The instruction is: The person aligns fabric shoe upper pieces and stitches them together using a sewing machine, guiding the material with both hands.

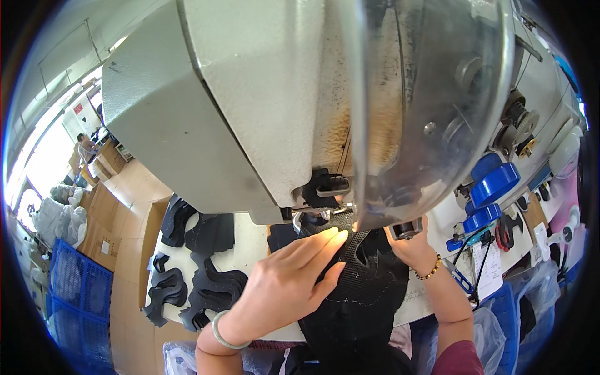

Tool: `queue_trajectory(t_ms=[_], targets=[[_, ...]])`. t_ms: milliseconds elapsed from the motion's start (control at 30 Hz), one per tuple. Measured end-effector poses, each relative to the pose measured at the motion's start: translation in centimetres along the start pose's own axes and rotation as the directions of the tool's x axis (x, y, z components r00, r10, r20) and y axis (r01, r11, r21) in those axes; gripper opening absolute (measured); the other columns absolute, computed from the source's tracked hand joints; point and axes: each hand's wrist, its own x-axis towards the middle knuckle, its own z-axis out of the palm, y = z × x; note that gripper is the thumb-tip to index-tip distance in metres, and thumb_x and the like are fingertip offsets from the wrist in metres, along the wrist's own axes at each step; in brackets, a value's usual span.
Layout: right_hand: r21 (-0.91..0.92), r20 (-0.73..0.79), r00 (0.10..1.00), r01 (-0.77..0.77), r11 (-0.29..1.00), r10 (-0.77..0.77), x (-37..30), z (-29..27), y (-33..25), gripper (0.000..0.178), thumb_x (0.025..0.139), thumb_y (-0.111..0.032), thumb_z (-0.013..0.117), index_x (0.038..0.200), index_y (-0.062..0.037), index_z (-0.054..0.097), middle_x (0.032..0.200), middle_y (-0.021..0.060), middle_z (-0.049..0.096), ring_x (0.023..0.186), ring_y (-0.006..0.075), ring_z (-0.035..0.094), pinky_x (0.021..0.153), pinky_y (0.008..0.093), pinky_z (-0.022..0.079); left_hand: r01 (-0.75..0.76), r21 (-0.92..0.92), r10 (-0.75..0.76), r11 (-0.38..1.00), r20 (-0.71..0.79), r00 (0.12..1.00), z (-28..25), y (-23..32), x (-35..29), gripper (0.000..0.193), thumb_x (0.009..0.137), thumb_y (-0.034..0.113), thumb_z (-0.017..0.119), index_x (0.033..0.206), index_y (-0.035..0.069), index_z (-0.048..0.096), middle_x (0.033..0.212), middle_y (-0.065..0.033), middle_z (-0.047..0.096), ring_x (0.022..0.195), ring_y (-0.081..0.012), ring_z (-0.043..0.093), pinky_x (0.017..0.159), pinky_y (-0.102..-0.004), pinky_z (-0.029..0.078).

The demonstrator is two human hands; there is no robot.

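Beneath the head of a large pale industrial sewing machine (269,106) lies a black mesh fabric piece (359,281), with a cut-out slot in it. My left hand (284,275) rests on this piece from the left, fingers stretched out and their tips close to the lit needle area. On the other side my right hand (414,250) is at the fabric's right edge, its fingers mostly hidden behind the machine's clear cover (431,125). Whether those fingers grip the fabric cannot be seen. Black material hangs over the table's near edge toward me.
Stacks of curved black cut pieces (215,287) lie on the white table left of my arm. To the right are blue knobs (494,187), red-handled scissors (503,236) and a paper sheet (489,265). Blue crates (81,281) and cardboard boxes (102,215) stand on the floor. A person is far left.
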Motion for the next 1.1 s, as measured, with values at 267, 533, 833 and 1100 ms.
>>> queue_trajectory(t_ms=[267, 533, 833, 1100], targets=[[0.341, 0.021, 0.952, -0.293, 0.893, 0.304, 0.0, -0.7, -0.8, 0.016, 0.077, -0.006, 0.067, 0.092, -0.003, 0.066, 0.105, 0.0124, 0.061, 0.096, 0.0278, 0.058, 0.084, 0.0371, 0.045, -0.036, 0.104, 0.039, 0.994, -0.023, 0.999, 0.9, -0.1, -0.3, 0.023, 0.08, 0.017, 0.066, 0.099, 0.003, 0.064, 0.091, -0.0035, 0.059, 0.076, -0.0162, 0.061, 0.064, -0.0252, 0.052], [-0.057, 0.07, 0.998, -0.007, 0.998, 0.011, 1.0, -1.8, 0.0, 0.023, 0.07, -0.004, 0.067, 0.093, -0.0084, 0.068, 0.102, 0.0112, 0.06, 0.095, 0.0311, 0.056, 0.086, 0.042, 0.042, 0.013, 0.038, -0.013, 0.999, 0.0, 1.0, 0.4, -0.1, 0.4, 0.022, 0.074, 0.019, 0.073, 0.081, 0.002, 0.06, 0.083, -0.0068, 0.055, 0.072, -0.0214, 0.057, 0.062, -0.0302, 0.049], [-0.15, 0.063, 0.996, 0.068, 0.986, -0.06, 0.9, -2.4, -0.4, 0.027, 0.062, -0.005, 0.067, 0.089, -0.0096, 0.067, 0.099, 0.0048, 0.061, 0.098, 0.0273, 0.053, 0.088, 0.0499, 0.035, 0.009, 0.086, -0.009, 0.996, 0.005, 1.0, 0.4, 0.2, 0.2, 0.026, 0.075, 0.018, 0.072, 0.084, -0.002, 0.058, 0.097, -0.0126, 0.057, 0.085, -0.025, 0.06, 0.07, -0.0303, 0.051], [-0.288, 0.074, 0.98, 0.199, 0.937, -0.185, 1.6, -3.3, -1.8, 0.031, 0.057, -0.006, 0.069, 0.087, -0.013, 0.067, 0.09, -0.0034, 0.06, 0.091, 0.0189, 0.053, 0.085, 0.0438, 0.038, -0.005, 0.392, 0.016, 0.92, -0.024, 1.0, 2.4, 1.5, -0.7, 0.029, 0.07, 0.004, 0.059, 0.096, -0.008, 0.06, 0.102, -0.0149, 0.055, 0.104, -0.0295, 0.054, 0.093, -0.0369, 0.045]])
